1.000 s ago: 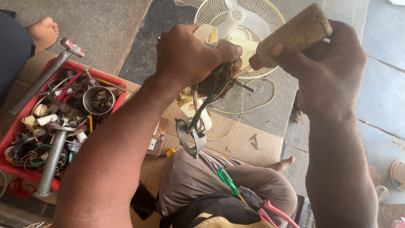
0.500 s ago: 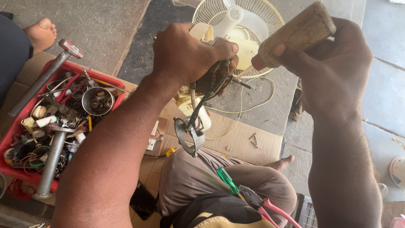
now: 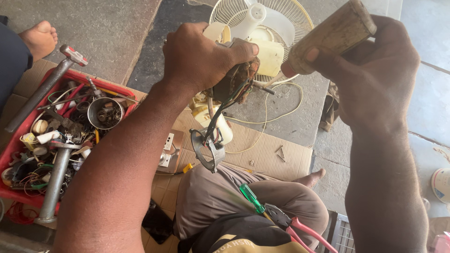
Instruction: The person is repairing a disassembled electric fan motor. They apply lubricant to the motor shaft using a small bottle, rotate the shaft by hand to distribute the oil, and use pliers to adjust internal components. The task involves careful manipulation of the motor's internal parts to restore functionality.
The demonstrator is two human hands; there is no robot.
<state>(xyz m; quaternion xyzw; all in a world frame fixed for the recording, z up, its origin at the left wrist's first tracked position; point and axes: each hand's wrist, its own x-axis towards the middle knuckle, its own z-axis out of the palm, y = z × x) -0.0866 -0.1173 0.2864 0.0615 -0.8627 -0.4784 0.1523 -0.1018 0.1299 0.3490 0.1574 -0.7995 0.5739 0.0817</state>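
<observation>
Above the fan (image 3: 281, 28), our left hand (image 3: 201, 58) clenches the motor (image 3: 236, 79); our right hand (image 3: 375, 70) grips a bottle (image 3: 333, 40), nozzle touching it.

A grimy tan squeeze bottle (image 3: 330, 40) tilts at upper right.

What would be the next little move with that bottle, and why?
Probably a gentle squeeze. The right hand holds the bottle tilted down, its nozzle close to the motor gripped in the left hand, beside the shaft. Whether the tip touches is unclear.
</observation>
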